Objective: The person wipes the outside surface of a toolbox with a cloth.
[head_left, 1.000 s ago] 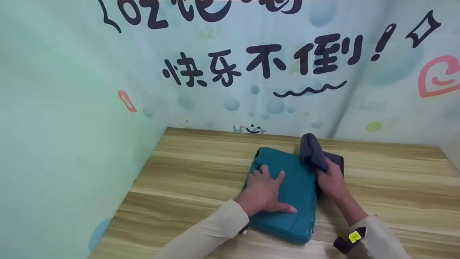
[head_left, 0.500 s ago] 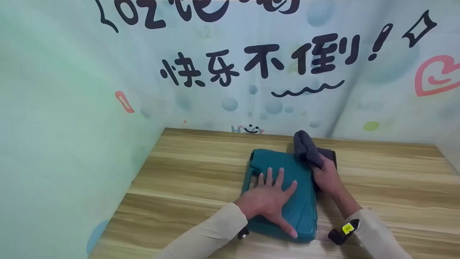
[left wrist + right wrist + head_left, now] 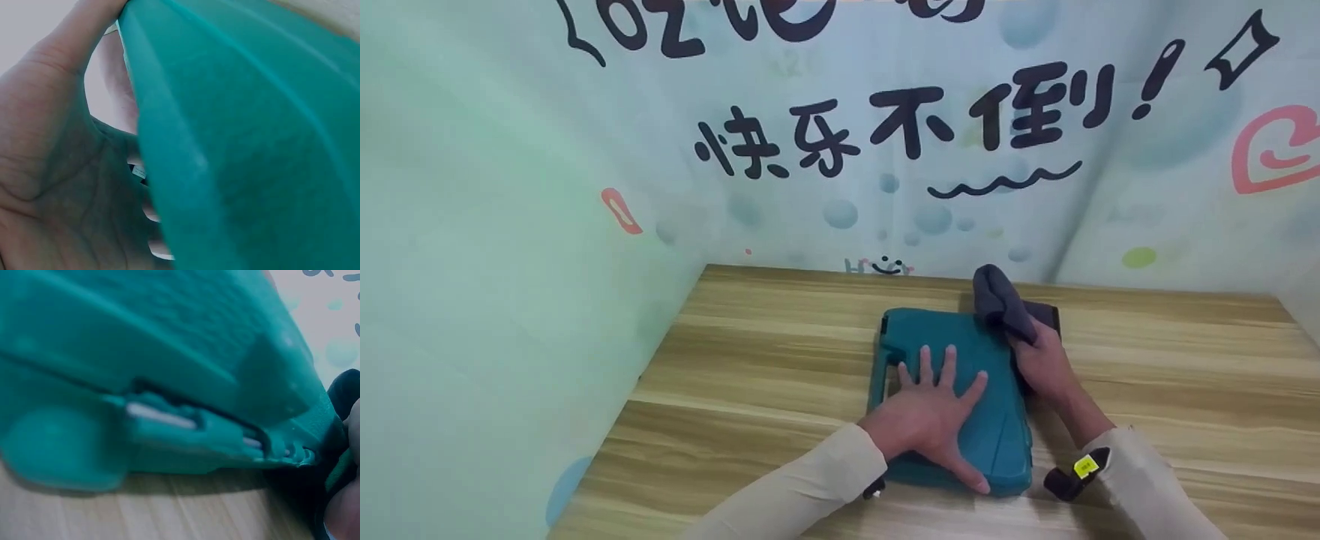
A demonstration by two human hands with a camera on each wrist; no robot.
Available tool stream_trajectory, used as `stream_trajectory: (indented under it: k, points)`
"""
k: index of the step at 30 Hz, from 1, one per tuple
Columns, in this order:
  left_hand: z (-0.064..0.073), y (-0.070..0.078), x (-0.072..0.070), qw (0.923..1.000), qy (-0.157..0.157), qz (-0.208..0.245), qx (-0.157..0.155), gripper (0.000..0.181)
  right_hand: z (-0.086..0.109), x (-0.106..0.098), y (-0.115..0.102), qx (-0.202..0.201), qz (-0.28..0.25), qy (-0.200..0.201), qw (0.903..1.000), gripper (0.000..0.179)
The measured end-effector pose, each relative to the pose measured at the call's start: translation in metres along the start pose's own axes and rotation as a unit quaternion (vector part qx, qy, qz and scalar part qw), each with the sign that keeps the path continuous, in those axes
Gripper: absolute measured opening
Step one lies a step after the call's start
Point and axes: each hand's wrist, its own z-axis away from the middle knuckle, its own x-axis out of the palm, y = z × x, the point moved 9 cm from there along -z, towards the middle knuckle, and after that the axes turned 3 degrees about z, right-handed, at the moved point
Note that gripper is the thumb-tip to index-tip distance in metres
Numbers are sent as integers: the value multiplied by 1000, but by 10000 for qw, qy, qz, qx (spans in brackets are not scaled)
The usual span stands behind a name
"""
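Note:
A teal plastic carrying case (image 3: pixel 990 427) lies flat on the wooden table, its handle cut-out on the left side. My left hand (image 3: pixel 930 416) rests on its top with fingers spread; in the left wrist view the palm (image 3: pixel 62 185) is beside the teal surface (image 3: pixel 253 140). My right hand (image 3: pixel 1046 367) grips a folded dark grey cloth (image 3: pixel 999 304) at the case's far right corner. Part of the cloth hangs behind that hand. The right wrist view shows the case's hinge side (image 3: pixel 169 419), with fingers (image 3: pixel 346 509) and dark cloth (image 3: pixel 343 391) at the right edge.
A printed fabric backdrop (image 3: pixel 810 232) stands along the table's back edge, and another pale green sheet (image 3: pixel 495 300) borders the left side. Wooden tabletop (image 3: pixel 750 360) extends on both sides of the case. A black wrist device (image 3: pixel 1065 484) sits by the right sleeve.
My left hand has spread its fingers and slid slightly right on the case, uncovering the handle opening. The right hand and cloth have shifted slightly left and back.

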Motion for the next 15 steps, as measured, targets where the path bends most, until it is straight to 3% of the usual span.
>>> stream_trajectory:
  k: [9, 15]
  points:
    - [-7, 0, -5, 9999, 109, 60, -87, 131, 21, -2, 5, 338, -504, 180, 9980, 36]
    - [-10, -5, -9, 9993, 332, 161, -72, 130, 31, -5, 0, 125, -301, 327, 9989, 28]
